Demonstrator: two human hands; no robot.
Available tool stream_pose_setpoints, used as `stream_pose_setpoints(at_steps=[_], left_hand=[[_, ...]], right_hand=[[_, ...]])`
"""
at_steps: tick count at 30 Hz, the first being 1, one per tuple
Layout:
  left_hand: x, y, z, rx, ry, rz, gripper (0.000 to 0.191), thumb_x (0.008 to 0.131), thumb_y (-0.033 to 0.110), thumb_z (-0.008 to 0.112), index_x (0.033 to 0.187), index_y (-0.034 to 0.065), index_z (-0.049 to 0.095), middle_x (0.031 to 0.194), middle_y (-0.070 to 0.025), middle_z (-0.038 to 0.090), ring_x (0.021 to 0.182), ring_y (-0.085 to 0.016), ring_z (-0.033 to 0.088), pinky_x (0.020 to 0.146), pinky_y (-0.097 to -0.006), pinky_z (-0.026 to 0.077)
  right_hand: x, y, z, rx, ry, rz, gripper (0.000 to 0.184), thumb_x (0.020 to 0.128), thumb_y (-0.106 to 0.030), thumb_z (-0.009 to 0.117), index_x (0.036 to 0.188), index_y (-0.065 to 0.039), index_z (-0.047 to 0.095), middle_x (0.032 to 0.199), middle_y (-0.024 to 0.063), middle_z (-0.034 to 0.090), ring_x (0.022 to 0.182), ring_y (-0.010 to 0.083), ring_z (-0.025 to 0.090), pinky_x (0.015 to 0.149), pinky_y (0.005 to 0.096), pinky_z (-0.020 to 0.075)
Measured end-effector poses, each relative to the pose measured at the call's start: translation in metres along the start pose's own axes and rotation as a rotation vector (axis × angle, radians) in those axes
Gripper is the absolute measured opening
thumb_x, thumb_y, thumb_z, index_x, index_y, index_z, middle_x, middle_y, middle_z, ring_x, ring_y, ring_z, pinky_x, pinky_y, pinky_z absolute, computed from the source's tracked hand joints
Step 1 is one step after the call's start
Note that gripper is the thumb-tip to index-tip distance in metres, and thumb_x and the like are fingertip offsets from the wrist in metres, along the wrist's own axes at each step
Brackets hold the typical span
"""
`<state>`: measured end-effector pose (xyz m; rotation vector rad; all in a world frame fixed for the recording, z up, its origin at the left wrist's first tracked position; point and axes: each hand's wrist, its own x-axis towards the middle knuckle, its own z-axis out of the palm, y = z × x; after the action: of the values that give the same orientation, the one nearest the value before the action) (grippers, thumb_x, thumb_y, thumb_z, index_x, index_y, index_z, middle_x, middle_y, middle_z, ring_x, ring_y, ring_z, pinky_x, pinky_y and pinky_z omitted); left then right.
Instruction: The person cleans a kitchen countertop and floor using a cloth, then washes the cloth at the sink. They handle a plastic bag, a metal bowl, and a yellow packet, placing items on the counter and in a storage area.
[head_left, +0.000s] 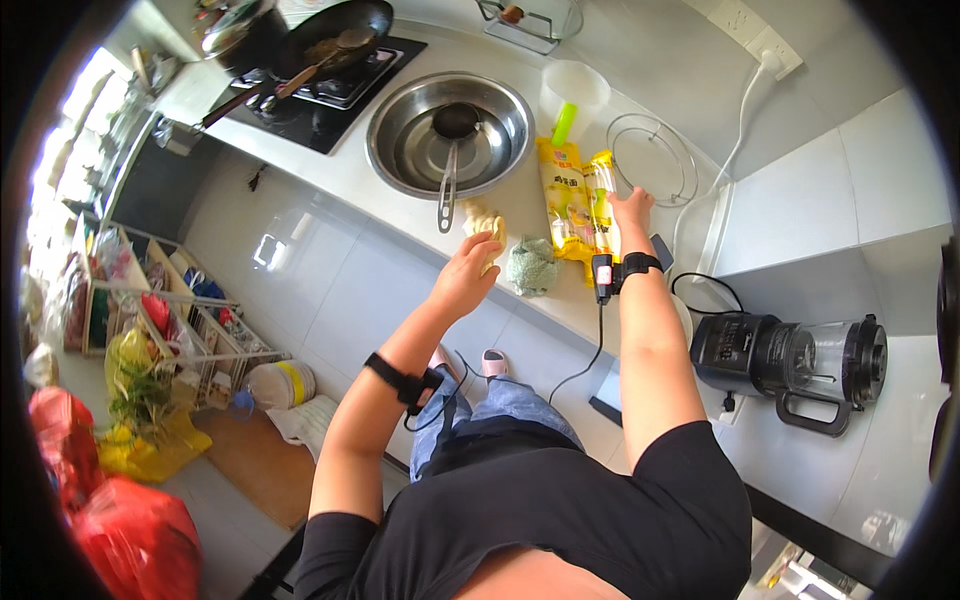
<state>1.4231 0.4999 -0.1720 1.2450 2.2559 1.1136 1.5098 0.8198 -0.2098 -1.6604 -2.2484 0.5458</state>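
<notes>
My left hand (466, 276) holds a pale yellow bundle (489, 226), perhaps noodles, over the counter's front edge. Part of it is blurred. My right hand (634, 211) grips the side of a narrow yellow packet (602, 201); its fingertips are partly hidden. Against that lies a wider yellow noodle packet (562, 191) bearing writing. A crumpled green cloth (532, 266) sits between my hands. Beyond my left hand stands a wide steel basin (380, 154) with clear liquid, and a dark-bowled ladle (448, 180) rests in it, handle over the rim.
A black wok (375, 19) with a spatula sits on the gas hob (300, 124). Behind the packets are a translucent container (576, 84) with a green handle and a wire ring rack (686, 161). A blender (787, 360) lies at right. Storage racks (202, 330) and red bags (139, 532) occupy the left.
</notes>
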Motion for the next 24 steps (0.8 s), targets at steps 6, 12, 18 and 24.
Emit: stream_pose_setpoints(at_steps=[6, 12, 18, 24], left_hand=[[0.061, -0.021, 0.036, 0.309, 0.037, 0.236, 0.038, 0.079, 0.021, 0.056, 0.112, 0.0051, 0.051, 0.118, -0.0167, 0.048, 0.111, -0.033, 0.042, 0.095, -0.0404, 0.032], [0.163, -0.010, 0.108, -0.299, -0.232, -0.565, 0.060, 0.076, 0.031, 0.064, 0.120, -0.0007, 0.039, 0.095, -0.0153, 0.059, 0.081, -0.026, 0.060, 0.072, -0.0339, 0.047], [0.182, -0.028, 0.144, -0.537, -0.234, -0.565, 0.040, 0.070, 0.017, 0.069, 0.099, -0.0065, 0.055, 0.084, -0.0119, 0.063, 0.061, -0.019, 0.061, 0.052, -0.0287, 0.048], [0.164, 0.010, 0.118, -0.773, -0.251, -0.750, 0.029, 0.070, 0.012, 0.068, 0.095, -0.0013, 0.061, 0.084, -0.0118, 0.064, 0.067, -0.022, 0.063, 0.056, -0.0317, 0.051]], right_hand=[[-0.002, 0.021, 0.009, -0.043, -0.272, 0.092, 0.057, 0.067, -0.036, 0.068, 0.105, 0.002, 0.051, 0.099, 0.0221, 0.059, 0.093, 0.0337, 0.057, 0.080, 0.0390, 0.0452], [-0.021, 0.010, 0.000, -0.055, -0.255, -0.013, 0.036, 0.072, -0.030, 0.064, 0.092, -0.002, 0.053, 0.087, 0.0184, 0.061, 0.085, 0.0345, 0.058, 0.071, 0.0411, 0.0445], [-0.037, -0.002, -0.042, 0.011, 0.011, -0.153, 0.027, 0.077, -0.028, 0.058, 0.089, -0.005, 0.049, 0.084, 0.0175, 0.060, 0.082, 0.0367, 0.056, 0.068, 0.0455, 0.0428], [-0.043, 0.013, -0.088, 0.944, -0.137, 0.028, 0.027, 0.079, -0.020, 0.064, 0.093, 0.001, 0.054, 0.082, 0.0056, 0.060, 0.072, 0.0129, 0.054, 0.065, 0.0268, 0.0433]])
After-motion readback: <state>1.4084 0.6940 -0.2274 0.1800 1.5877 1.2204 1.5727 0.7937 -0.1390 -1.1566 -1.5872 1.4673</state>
